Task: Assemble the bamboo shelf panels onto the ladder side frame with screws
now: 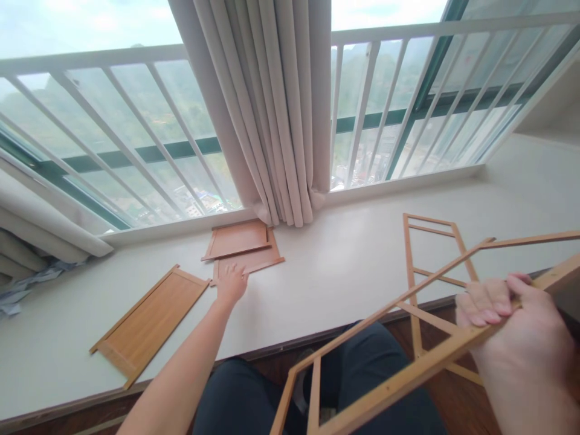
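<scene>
My left hand (232, 284) reaches out over the window sill to the near edge of a wooden panel (249, 261), fingers spread. Whether the fingertips touch that panel I cannot tell. A second, smaller-looking wooden panel (238, 238) lies partly on top of it. To the left, a larger wooden panel (154, 323) with edge strips lies flat on the sill. My right hand (512, 326) is wrapped round one bar of a wooden frame (389, 386), which is tilted over my lap. The frame's right end runs out of view.
The white window sill (335, 266) spans the view. Another slatted wooden frame (409, 260) leans by its front edge, partly behind the held one. A beige curtain (281, 121) hangs to the sill, before white railings (376, 60). Papers (27, 287) lie at far left.
</scene>
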`<act>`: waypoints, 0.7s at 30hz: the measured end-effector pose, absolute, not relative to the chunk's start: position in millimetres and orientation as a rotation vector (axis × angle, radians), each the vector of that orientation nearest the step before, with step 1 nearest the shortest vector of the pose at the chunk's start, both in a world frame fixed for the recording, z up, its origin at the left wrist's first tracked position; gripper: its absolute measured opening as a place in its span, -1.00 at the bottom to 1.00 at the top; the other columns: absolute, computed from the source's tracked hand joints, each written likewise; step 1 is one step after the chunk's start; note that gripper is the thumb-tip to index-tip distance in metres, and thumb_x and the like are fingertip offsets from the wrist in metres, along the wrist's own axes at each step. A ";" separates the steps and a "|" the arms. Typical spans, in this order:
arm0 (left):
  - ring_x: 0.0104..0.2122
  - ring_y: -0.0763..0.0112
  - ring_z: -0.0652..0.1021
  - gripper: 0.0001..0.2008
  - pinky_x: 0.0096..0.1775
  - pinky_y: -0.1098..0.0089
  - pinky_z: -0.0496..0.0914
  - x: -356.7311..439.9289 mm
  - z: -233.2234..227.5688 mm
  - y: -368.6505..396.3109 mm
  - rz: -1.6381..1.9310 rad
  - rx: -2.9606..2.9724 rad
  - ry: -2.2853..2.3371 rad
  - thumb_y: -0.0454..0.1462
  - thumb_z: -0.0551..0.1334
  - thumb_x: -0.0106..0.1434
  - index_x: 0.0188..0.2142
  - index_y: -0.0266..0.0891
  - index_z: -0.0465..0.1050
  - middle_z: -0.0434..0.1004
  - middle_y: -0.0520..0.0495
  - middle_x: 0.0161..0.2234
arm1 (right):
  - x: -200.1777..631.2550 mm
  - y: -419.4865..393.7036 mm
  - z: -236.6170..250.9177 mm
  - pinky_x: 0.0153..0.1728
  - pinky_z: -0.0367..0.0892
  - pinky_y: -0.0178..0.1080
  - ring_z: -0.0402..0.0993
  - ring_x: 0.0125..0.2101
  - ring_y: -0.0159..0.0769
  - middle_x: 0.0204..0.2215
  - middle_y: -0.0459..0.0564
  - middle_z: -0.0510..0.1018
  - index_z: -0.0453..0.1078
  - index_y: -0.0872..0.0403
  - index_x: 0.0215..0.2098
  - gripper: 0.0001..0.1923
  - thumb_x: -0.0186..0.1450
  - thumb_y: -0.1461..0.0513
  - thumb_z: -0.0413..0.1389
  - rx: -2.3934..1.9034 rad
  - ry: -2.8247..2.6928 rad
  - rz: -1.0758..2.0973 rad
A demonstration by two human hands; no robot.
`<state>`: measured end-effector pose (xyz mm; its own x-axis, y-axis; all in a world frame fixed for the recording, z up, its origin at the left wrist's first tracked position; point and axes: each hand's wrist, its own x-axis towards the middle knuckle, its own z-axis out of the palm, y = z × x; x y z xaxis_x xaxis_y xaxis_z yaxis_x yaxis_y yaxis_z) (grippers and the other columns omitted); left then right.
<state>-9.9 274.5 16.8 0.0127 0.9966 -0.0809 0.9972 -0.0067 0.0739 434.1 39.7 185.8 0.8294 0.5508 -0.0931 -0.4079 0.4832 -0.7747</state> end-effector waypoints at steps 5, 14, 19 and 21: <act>0.24 0.12 0.42 -0.44 0.32 0.17 0.18 22.1 96.4 218.8 0.234 2.144 1.458 0.04 -0.04 0.47 0.11 -0.25 0.54 0.47 -0.20 0.23 | 398.1 91.3 164.4 -0.84 -0.09 -0.40 -0.05 -0.78 -0.48 -0.76 -0.31 0.10 0.27 -0.03 -0.43 -0.80 0.08 0.28 0.23 -0.777 -0.168 0.655; 0.21 0.10 0.47 -0.36 0.19 0.25 0.32 56.1 167.2 99.4 0.043 2.386 1.344 0.02 0.30 0.28 0.31 -0.03 0.31 0.41 -0.13 0.28 | 319.7 160.3 125.2 -0.77 0.05 -0.42 0.03 -0.77 -0.49 -0.70 -0.40 0.08 0.10 -0.07 -0.30 -0.76 0.14 0.16 0.10 -0.800 -0.101 0.653; -0.16 0.14 0.64 -0.74 -0.11 0.26 0.41 38.0 147.0 103.7 -0.214 2.435 1.660 -0.17 0.06 0.45 -0.03 -0.07 0.50 0.66 -0.14 -0.18 | 286.6 162.0 112.7 -0.72 0.12 -0.44 0.03 -0.75 -0.48 -0.70 -0.40 0.04 0.02 -0.08 -0.30 -0.78 0.22 0.13 0.04 -0.884 -0.017 0.807; -0.21 0.15 0.63 -0.76 -0.18 0.30 0.39 23.2 146.1 106.6 -0.237 2.448 1.677 -0.15 0.06 0.44 -0.13 -0.08 0.49 0.65 -0.12 -0.24 | 277.5 156.8 107.1 -0.69 0.22 -0.43 0.09 -0.74 -0.48 -0.69 -0.40 0.08 0.01 -0.07 -0.31 -0.75 0.24 0.11 0.07 -0.908 -0.035 0.892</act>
